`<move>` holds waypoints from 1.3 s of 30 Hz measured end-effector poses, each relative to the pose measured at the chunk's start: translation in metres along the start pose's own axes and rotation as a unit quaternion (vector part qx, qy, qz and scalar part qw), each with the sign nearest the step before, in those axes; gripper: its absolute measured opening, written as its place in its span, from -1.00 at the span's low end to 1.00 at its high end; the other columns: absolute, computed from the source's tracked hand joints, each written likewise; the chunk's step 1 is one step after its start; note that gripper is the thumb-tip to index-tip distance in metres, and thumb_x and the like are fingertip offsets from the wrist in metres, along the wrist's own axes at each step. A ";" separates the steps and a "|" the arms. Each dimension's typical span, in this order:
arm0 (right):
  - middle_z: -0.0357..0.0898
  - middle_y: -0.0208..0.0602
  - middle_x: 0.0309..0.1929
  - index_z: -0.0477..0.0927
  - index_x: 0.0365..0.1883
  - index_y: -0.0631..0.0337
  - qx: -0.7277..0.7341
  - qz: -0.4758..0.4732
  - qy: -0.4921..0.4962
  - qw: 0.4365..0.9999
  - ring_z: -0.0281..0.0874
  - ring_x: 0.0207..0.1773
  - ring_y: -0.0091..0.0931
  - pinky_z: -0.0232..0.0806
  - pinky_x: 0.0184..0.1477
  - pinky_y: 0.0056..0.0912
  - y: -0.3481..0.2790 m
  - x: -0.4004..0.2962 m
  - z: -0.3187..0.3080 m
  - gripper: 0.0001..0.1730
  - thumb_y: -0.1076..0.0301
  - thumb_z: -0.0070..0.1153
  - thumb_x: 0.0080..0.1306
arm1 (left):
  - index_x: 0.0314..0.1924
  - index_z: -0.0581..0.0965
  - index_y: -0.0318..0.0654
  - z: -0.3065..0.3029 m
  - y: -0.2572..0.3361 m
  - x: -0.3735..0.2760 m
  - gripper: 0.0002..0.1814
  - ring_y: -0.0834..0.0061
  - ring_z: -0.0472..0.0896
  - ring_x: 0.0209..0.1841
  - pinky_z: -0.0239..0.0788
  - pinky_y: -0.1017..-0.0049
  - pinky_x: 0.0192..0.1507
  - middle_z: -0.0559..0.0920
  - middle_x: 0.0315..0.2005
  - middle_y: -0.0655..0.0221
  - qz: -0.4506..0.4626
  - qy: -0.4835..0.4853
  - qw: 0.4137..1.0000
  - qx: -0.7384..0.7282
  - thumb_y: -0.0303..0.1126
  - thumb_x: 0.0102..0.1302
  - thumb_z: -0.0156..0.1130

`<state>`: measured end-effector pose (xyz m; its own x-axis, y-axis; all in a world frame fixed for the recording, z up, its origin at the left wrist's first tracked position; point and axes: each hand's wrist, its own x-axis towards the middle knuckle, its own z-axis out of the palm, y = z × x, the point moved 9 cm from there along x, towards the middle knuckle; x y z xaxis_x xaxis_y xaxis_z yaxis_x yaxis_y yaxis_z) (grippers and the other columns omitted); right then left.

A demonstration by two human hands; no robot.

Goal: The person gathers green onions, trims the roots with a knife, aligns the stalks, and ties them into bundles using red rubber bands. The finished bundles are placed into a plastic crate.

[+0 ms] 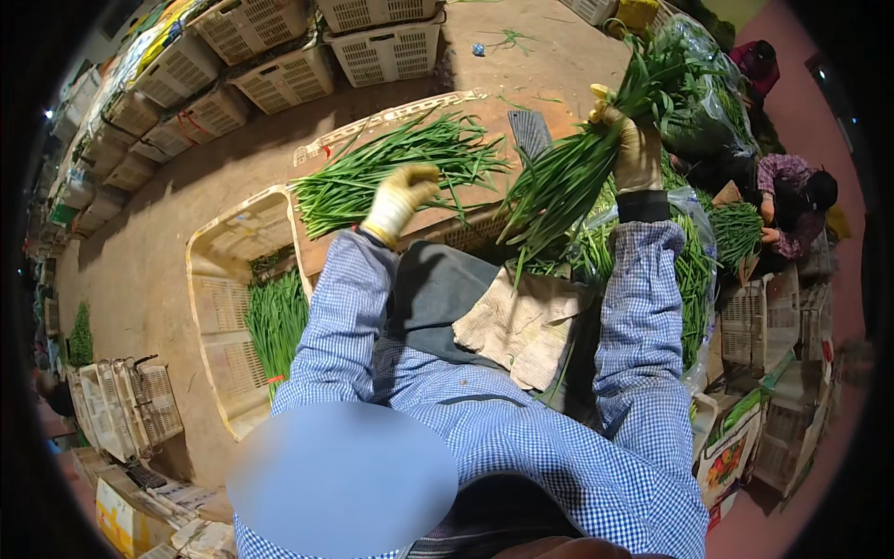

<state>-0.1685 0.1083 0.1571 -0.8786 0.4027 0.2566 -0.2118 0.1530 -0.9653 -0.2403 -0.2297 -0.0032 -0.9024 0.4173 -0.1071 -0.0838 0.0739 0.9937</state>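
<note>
My right hand, in a pale yellow work glove, grips a large bunch of long green leaves, likely garlic chives. The bunch hangs at a slant, one end up to the right and the other down toward my lap. My left hand, gloved too, is loosely curled with nothing visible in it. It is at the near edge of a loose pile of the same greens. That pile lies on a wooden board. A grey ridged strip is on the board between pile and bunch. A tan cloth covers part of my lap.
A plastic crate holding upright greens stands at my left. Plastic-wrapped greens lie at my right. Beyond them a person handles another bunch. Stacked crates line the far side.
</note>
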 end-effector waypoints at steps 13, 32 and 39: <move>0.71 -0.31 -0.26 0.71 -0.02 0.28 -0.018 0.038 0.117 0.992 0.63 -0.16 -0.51 0.45 0.00 -0.47 0.013 -0.014 -0.014 -0.65 0.25 0.21 0.33 | -0.06 0.66 -0.35 0.140 0.026 0.002 -0.81 0.44 0.67 -0.11 0.50 0.45 0.05 0.74 -0.18 0.28 0.109 0.007 0.940 -0.324 -0.48 0.35 0.30; 0.63 -0.32 -0.37 0.63 0.10 0.30 0.336 0.079 0.068 0.936 0.61 -0.31 -0.43 0.62 -0.07 -0.07 0.045 -0.003 -0.044 -0.62 0.36 0.26 0.35 | 0.05 0.56 -0.42 0.103 -0.025 -0.015 -0.45 0.38 0.63 -0.02 0.46 0.40 0.03 0.67 -0.06 0.11 -0.010 -0.020 0.997 0.080 -0.16 0.21 0.48; 0.62 -0.32 -0.38 0.61 0.10 0.32 0.363 0.076 0.073 0.926 0.62 -0.32 -0.43 0.61 -0.06 -0.09 0.051 -0.010 -0.038 -0.64 0.39 0.23 0.37 | 0.12 0.52 -0.40 0.142 -0.037 -0.001 -0.61 0.45 0.67 -0.18 0.57 0.45 -0.11 0.69 -0.11 0.26 -0.090 -0.026 0.927 -0.363 -0.54 0.28 0.33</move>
<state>-0.1543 0.1464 0.1068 -0.8661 0.4952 0.0679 -0.3688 -0.5415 -0.7555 -0.1761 -0.1042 -0.0443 -0.8263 0.5017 -0.2560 -0.5106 -0.4752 0.7166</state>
